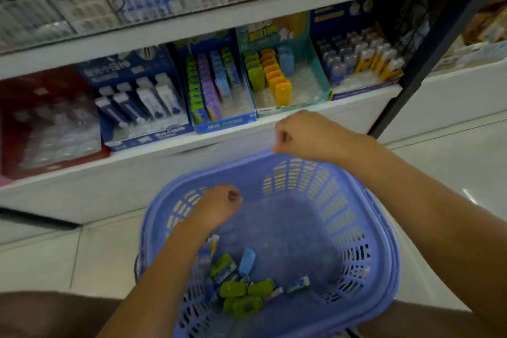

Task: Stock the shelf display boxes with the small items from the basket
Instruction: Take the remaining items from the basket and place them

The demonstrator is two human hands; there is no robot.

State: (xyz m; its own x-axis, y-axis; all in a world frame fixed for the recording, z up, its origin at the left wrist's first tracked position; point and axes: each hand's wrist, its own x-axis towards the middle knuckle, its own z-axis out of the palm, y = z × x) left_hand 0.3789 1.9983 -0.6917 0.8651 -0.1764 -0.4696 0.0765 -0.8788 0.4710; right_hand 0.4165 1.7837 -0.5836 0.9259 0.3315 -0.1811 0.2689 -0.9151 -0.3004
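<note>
A purple plastic basket [378,241] sits low in front of me. Several small items lie in its near left corner: green cases [233,289], a light blue case [247,258] and small blue-and-white packs [298,282]. My left hand [219,204] hovers over the basket's left side, fingers curled into a fist with nothing visible in it. My right hand [304,134] is also curled, right at the basket's far rim; nothing shows in it. On the shelf stand a blue display box [225,121] with green, purple and blue packs, and a teal display box [321,74] with green, orange and blue cases.
Other display boxes line the shelf: a navy one [148,134] with white bottles at left, a red one [16,129] further left, a blue one [362,90] with small bottles at right. A dark shelf post [428,57] stands right. A higher shelf [192,22] overhangs. Pale floor tiles surround the basket.
</note>
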